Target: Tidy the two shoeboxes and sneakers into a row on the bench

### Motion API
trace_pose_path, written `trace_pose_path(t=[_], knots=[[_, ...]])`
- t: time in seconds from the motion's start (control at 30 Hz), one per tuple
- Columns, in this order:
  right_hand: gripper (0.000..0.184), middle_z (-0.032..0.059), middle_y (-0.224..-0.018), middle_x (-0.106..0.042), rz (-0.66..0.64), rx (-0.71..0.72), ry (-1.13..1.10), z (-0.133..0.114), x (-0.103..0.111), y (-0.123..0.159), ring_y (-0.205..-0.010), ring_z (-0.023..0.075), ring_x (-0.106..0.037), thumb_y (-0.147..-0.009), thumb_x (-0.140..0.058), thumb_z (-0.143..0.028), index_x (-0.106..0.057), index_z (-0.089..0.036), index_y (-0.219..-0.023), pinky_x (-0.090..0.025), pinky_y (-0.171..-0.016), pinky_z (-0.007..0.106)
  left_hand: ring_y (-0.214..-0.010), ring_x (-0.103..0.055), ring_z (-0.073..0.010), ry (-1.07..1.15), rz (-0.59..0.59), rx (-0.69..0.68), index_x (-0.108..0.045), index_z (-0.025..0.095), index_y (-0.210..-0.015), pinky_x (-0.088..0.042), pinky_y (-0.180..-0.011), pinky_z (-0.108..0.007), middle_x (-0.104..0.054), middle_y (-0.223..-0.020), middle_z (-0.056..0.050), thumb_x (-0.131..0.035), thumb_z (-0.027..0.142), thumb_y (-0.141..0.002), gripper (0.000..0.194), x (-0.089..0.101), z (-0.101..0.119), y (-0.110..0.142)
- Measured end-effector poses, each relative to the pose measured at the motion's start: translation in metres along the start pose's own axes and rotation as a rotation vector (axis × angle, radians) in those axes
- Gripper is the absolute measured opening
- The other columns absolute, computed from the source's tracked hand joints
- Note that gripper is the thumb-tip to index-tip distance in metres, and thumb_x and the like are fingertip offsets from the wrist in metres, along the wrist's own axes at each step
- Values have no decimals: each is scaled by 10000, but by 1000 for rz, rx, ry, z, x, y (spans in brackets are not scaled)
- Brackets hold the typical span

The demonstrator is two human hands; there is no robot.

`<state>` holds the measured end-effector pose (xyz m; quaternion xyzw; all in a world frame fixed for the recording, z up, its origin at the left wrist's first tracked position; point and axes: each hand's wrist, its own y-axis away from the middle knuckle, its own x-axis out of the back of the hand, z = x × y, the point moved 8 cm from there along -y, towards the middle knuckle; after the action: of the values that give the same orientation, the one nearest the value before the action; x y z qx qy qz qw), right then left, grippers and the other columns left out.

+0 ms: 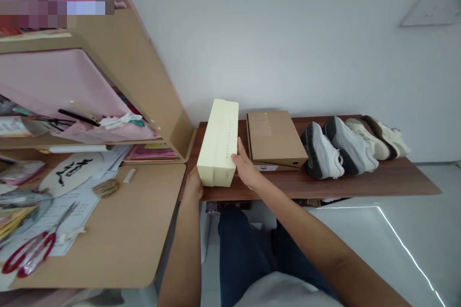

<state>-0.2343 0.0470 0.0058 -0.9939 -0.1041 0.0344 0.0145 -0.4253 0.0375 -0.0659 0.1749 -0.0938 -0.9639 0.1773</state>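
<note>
Left hand (192, 184) and right hand (246, 169) are pressed against a pale yellow box (218, 143) on the wooden counter (363, 183), with a kraft shoebox (275, 136) and white sneakers (336, 151) lined up just beyond the right hand.

Two pairs of sneakers (340, 146) beside a kraft cardboard box (272, 134) on a dark wooden shelf (392, 182)

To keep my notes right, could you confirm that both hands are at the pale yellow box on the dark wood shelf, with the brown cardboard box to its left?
Not quite: the head view shows the brown cardboard box to the right of the pale yellow box. The rest stands.
</note>
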Motion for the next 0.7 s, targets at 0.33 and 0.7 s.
trace_pose_path(t=[0.33, 0.7], knots=[[793, -47, -1692, -143, -22, -112, -71, 10, 9, 18, -1476, 245, -370, -960, -369, -637, -55, -329, -1619, -386, -1175, 533, -888, -744, -220, 115, 147, 150, -741, 146, -1018, -595, -767, -301, -785, -896, -63, -715, 325, -835, 256, 18, -2, 6], [928, 30, -1654, -293, 74, -77, 90, 3, 5, 5, -1565, 233, -141, -841, -396, -852, -425, -241, -1539, -67, -1283, 423, -1026, -720, -197, 256, 351, -95, -730, 163, -1036, -580, -903, -301, -773, -1043, -72, -630, 210, -881, 190, 38, 57, 13]])
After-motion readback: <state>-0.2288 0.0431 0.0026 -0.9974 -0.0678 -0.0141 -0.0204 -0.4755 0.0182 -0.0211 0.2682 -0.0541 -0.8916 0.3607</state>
